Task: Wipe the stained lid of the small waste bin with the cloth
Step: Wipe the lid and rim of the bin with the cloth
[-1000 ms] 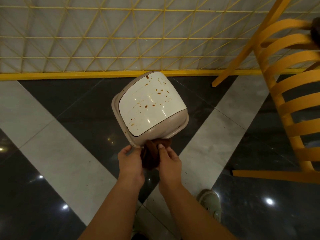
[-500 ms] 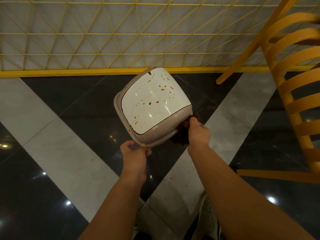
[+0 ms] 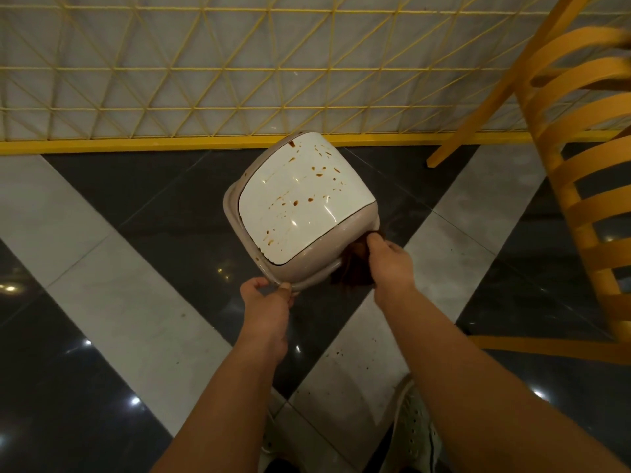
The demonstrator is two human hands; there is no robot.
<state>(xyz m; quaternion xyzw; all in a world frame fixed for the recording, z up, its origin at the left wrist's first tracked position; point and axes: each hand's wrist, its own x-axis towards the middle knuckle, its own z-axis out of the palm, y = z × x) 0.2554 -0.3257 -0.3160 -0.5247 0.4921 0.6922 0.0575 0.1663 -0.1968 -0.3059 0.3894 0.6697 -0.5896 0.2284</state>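
Note:
The small beige waste bin (image 3: 324,264) stands on the floor, its white lid (image 3: 300,199) speckled with brown stains. My left hand (image 3: 268,302) pinches the bin's near lower-left rim. At the bin's right side my right hand (image 3: 391,264) grips a dark brown cloth (image 3: 353,268), which hangs bunched against the bin's wall below the lid. The cloth is not on the lid's top surface.
A yellow lattice fence (image 3: 239,80) with a yellow base rail runs behind the bin. A yellow slatted chair (image 3: 587,186) stands at the right. The glossy floor has dark and light grey bands with small brown drops (image 3: 339,353). My shoe (image 3: 415,425) shows at the bottom.
My right hand carried the cloth from the bin's near edge round to its right side. My left hand stayed on the near rim. The view shifted slightly.

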